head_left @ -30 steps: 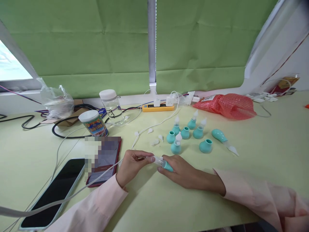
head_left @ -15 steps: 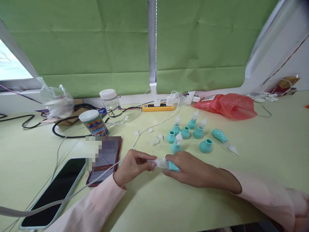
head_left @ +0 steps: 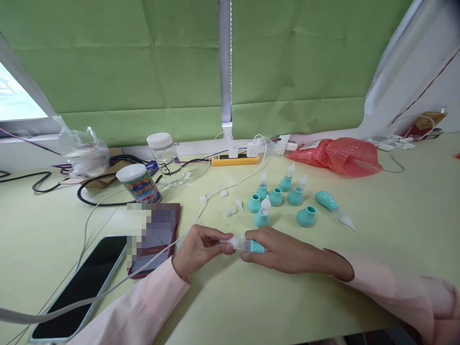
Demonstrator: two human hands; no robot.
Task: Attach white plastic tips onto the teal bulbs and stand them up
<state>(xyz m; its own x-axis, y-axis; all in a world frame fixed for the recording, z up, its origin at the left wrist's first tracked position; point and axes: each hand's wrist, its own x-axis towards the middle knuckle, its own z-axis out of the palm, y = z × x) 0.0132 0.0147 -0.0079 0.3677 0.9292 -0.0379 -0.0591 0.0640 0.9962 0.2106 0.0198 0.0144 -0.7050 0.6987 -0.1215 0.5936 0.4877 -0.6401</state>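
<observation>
Between my hands, low over the table, lies a teal bulb with a clear collar and whitish tip [head_left: 243, 243], held sideways. My left hand [head_left: 204, 247] pinches the tip between thumb and fingers. My right hand [head_left: 276, 249] is wrapped round the teal end. Beyond them stand several teal bulbs, some with clear tips, such as one [head_left: 261, 218] just behind my right hand, and some with open necks, such as one [head_left: 306, 216] to the right. A longer teal bulb with a tip [head_left: 327, 201] lies farther right. Loose clear tips [head_left: 231, 210] lie behind my left hand.
Two phones [head_left: 84, 282] [head_left: 158, 235] lie at the left, crossed by a white cable. Behind them stand a printed tub [head_left: 142, 184] and a clear jar [head_left: 167, 160]. A yellow power strip [head_left: 233, 160] and red bubble wrap [head_left: 345, 155] lie along the back.
My right hand has shifted slightly left and up with the bulb. My left hand still pinches the tip, and the view has moved a little.
</observation>
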